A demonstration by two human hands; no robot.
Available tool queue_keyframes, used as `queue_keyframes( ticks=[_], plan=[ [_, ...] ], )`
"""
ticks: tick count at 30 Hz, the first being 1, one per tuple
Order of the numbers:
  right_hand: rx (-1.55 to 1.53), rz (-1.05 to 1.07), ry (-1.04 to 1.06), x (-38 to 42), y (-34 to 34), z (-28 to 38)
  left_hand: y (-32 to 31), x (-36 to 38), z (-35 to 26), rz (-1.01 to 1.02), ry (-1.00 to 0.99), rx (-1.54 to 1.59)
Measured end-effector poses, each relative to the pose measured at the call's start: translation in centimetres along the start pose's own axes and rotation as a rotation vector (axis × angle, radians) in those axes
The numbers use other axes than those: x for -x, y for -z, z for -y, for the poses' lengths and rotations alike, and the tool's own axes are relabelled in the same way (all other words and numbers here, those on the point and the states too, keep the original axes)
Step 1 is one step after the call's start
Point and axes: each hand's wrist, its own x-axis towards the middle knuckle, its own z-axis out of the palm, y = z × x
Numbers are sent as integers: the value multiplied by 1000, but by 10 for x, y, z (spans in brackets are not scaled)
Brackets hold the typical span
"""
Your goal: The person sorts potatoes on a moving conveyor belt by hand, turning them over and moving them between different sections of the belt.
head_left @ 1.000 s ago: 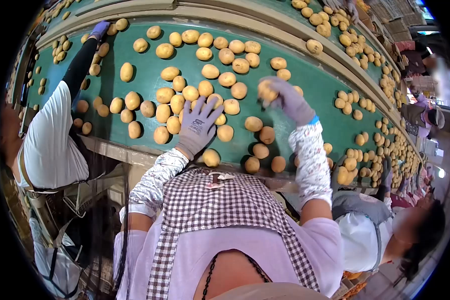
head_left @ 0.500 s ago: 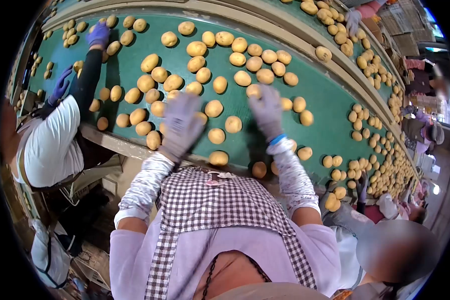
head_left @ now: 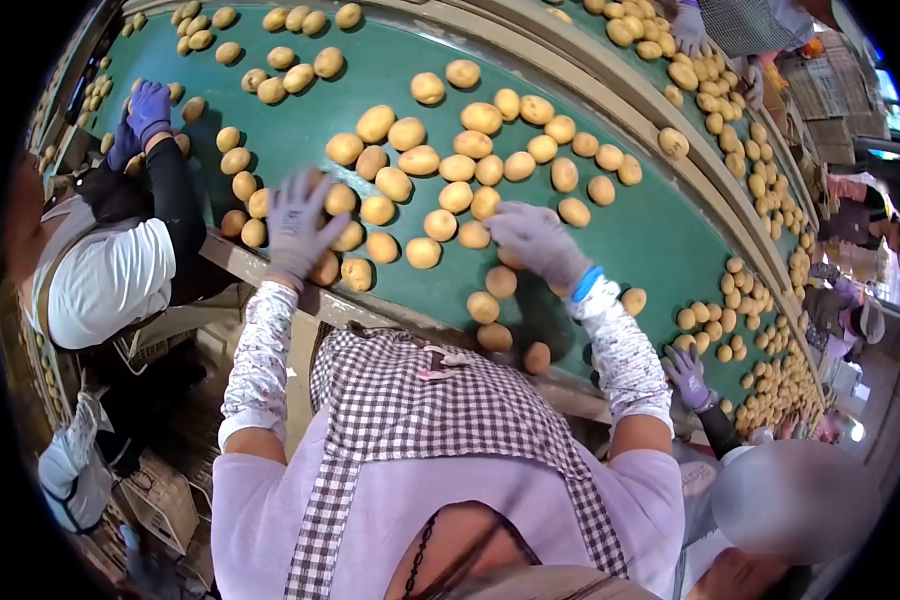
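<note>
Many yellow potatoes (head_left: pixel 423 252) lie spread over a green conveyor belt (head_left: pixel 630 240). My left hand (head_left: pixel 300 222), in a grey glove, is over the belt's near side at centre left, fingers spread, beside potatoes; one shows partly behind its fingertips. Right of centre, my right hand (head_left: pixel 538 238), gloved in grey with a blue band at the wrist, reaches leftward over the belt. Its fingers are bent close together near a few potatoes, and a potato is partly covered beneath it. Whether the fingers touch or grip anything is hidden.
A co-worker's purple-gloved hands (head_left: pixel 146 122) are over the belt at the left. Another co-worker's gloved hand (head_left: pixel 688 378) reaches in at the right. A metal divider (head_left: pixel 590 95) runs behind the belt, with a second potato lane beyond. Plastic crates (head_left: pixel 160 500) stand at lower left.
My left hand has moved left and its fingers have spread. My right hand has turned leftward and come slightly nearer. The potatoes have shifted, and the left co-worker's hands have come together.
</note>
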Motion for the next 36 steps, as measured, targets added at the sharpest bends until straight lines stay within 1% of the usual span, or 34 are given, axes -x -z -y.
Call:
queue_keyframes(
  ticks=[1,2,3,4,5,6,7,8,9,10,11,12,13,14,15,16,17,18,19,20,21,22,23,24,25,26,27,28,30,32,33,34,35,36],
  plan=[
    [-340,210,-105,-14,13,1,0,-1,20,7,106,-43],
    [-241,-23,-9,-33,19,5,-22,3,37,-175,148,-10],
    [-114,-263,60,-52,25,8,-8,-9,24,-298,86,-23],
    [-238,-263,29,-80,36,12,6,-17,3,-277,-1,84],
    [-106,-303,12,-106,20,-6,16,-20,-19,-255,-88,186],
    [-58,-140,-147,-132,25,1,20,-23,-48,-147,-148,285],
    [-62,-139,-140,-150,15,11,24,-21,-63,-40,-207,385],
    [216,-122,-224,-166,1,21,17,-9,-61,-42,-201,382],
    [499,-109,-301,-181,-7,28,-2,6,-59,22,-347,381],
    [520,-28,-421,-195,-11,32,-23,18,-56,86,-493,379],
    [524,-23,-417,-201,-6,29,-18,20,-47,176,-565,303],
    [398,72,-411,-202,5,22,-13,21,-39,265,-641,233],
    [269,166,-406,-202,18,8,-8,25,-19,218,-560,215],
    [-326,185,-411,-213,26,-44,-3,29,0,173,-478,200],
    [-788,3,-421,-216,33,-43,5,32,16,139,-397,219],
    [-1248,-174,-373,-219,40,-42,8,33,25,137,-321,192],
    [-1557,-568,-346,-205,48,3,15,33,31,143,-250,167],
    [-1307,-452,-169,-214,33,-3,18,28,34,175,-204,175],
    [-954,-320,-85,-219,15,26,15,21,36,177,-209,174],
    [-604,-240,25,-225,-2,56,10,13,38,147,-229,152],
    [-393,-121,-74,-223,-23,100,7,4,41,115,-252,131],
    [-109,-36,119,-238,-57,90,8,-1,41,99,-263,171],
    [245,1,94,-247,-83,98,7,-3,49,98,-271,175],
    [377,-45,14,-256,-103,109,6,-2,62,104,-265,182],
    [381,-53,14,-261,-100,106,6,-2,76,109,-257,188],
    [82,-76,43,-264,-93,98,16,-2,91,113,-212,191],
    [-219,-94,79,-268,-83,88,22,2,110,39,-159,129],
    [-141,-198,129,-285,-65,55,25,9,131,46,-67,64],
    [-659,-402,15,-288,-23,18,20,26,169,39,77,-7],
    [-1248,-496,-159,-280,-6,19,16,28,186,16,150,-17],
    [-801,-385,-200,-275,-16,17,15,23,182,-46,183,10],
    [-354,-264,-232,-270,-32,15,16,13,175,-26,159,88],
    [-139,-258,-64,-260,-63,19,19,1,168,-10,136,164],
    [332,-306,-102,-240,-81,68,29,-9,152,58,7,182]
  ],
)
